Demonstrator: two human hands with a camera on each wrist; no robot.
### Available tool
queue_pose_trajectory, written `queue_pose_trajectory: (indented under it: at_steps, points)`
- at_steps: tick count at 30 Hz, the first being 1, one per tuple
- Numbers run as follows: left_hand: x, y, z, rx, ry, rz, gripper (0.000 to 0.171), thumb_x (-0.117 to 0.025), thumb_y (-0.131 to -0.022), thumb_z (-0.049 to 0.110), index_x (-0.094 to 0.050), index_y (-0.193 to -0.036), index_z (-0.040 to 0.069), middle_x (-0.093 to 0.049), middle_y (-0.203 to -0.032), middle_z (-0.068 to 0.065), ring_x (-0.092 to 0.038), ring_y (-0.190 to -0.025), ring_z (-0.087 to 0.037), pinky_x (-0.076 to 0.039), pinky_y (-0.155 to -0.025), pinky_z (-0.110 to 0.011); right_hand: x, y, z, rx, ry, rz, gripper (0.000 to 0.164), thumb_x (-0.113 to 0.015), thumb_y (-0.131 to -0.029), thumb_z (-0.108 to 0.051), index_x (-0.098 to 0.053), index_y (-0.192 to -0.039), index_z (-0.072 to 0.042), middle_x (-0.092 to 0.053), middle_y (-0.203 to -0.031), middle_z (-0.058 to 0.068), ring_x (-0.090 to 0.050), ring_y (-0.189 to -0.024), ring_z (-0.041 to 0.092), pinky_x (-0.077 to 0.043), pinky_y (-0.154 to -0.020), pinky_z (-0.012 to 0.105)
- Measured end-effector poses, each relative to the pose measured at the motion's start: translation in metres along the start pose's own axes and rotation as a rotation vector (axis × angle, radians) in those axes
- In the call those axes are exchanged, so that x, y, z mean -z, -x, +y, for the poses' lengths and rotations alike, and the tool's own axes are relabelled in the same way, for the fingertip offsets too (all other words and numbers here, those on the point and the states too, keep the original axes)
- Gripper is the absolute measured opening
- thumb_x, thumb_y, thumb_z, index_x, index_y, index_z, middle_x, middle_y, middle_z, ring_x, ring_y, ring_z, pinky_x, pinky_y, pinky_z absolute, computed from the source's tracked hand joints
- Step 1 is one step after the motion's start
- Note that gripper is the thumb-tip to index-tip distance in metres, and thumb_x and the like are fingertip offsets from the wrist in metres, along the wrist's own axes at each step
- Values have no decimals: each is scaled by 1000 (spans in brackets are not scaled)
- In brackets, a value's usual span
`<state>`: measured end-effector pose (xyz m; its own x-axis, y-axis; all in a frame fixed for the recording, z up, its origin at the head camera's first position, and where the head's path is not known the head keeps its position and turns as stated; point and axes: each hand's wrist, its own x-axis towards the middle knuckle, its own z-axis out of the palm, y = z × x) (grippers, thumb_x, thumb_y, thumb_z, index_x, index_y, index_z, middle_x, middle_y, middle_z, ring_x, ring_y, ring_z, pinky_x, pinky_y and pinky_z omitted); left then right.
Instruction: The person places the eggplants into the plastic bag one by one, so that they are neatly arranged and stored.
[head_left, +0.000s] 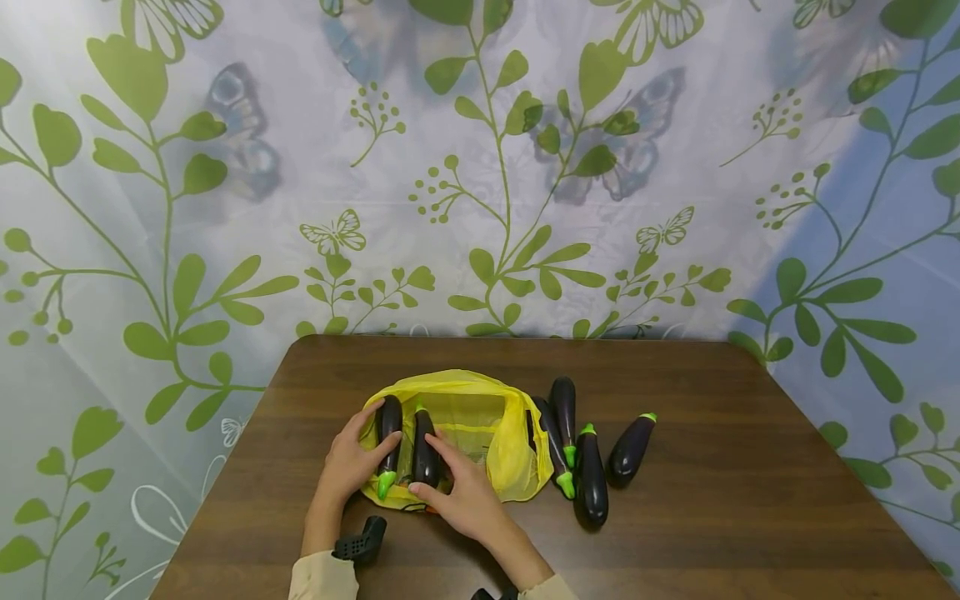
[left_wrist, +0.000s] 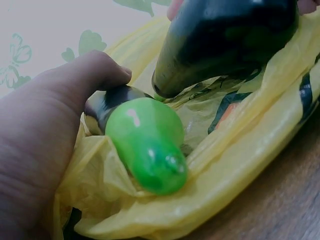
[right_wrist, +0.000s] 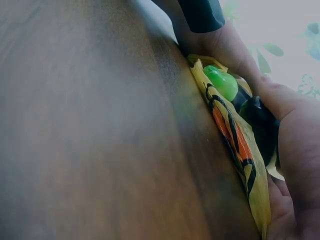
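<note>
A yellow plastic bag [head_left: 517, 454] lies with its mouth open on the table. At its left side my left hand [head_left: 351, 458] holds a dark purple eggplant [head_left: 390, 417], whose green cap [left_wrist: 145, 145] points toward me. Beside it, my right hand [head_left: 471, 497] grips a second eggplant [head_left: 425, 454] between thumb and fingers, its green tip facing away. This one is tilted above the bag's inside in the left wrist view. The bag's printed front edge [right_wrist: 237, 140] shows in the right wrist view, below both eggplants. Some fingers of each hand are hidden.
Right of the bag lie more eggplants: one upright at the back [head_left: 562, 404], one against the bag [head_left: 553, 437], one nearer me [head_left: 591, 479] and one apart [head_left: 632, 450]. The brown wooden table [head_left: 720, 500] ends at a patterned cloth backdrop [head_left: 465, 167].
</note>
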<state>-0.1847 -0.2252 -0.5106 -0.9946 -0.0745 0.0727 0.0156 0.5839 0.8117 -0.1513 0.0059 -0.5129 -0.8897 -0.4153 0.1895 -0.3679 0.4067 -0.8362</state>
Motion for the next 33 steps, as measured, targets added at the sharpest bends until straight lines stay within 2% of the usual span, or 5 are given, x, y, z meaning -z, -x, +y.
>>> queue_pose_trajectory:
  at_steps: [5,10,16,27,33]
  points:
    - [0,0,0,0,-2,5,73,-75,-93,51,-47,-155,25,-44,-160,-17,-43,-144,-45,-33,-114,-70,-2,-2,1,35,17,34,68,-70,-96,-49,-50,-154,-17,-40,-163,17,-47,-144,34,-53,-105,40]
    - [0,1,0,1,0,8,73,-75,-93,49,-47,-155,24,-45,-159,-18,-44,-144,-46,-33,-114,-70,-2,-1,1,51,64,12,64,-69,-98,-44,-50,-154,-20,-42,-162,12,-49,-143,32,-55,-102,37]
    - [0,0,0,-4,6,8,73,-75,-92,50,-48,-155,24,-45,-159,-18,-44,-143,-46,-34,-113,-70,1,1,1,55,42,-23,62,-67,-98,-26,-46,-157,-20,-38,-165,10,-46,-146,31,-52,-106,41]
    - [0,-1,0,-16,5,7,72,-75,-93,47,-48,-155,23,-44,-159,-18,-42,-145,-46,-33,-114,-70,0,0,1,63,-31,-12,59,-69,-100,-26,-48,-154,-12,-44,-160,13,-58,-135,24,-52,-104,29]
    - [0,-1,0,-14,7,6,72,-75,-93,47,-48,-155,24,-44,-160,-18,-42,-145,-46,-33,-114,-70,1,1,2,69,22,-33,57,-66,-102,-29,-48,-155,-16,-45,-160,12,-53,-140,25,-53,-104,32]
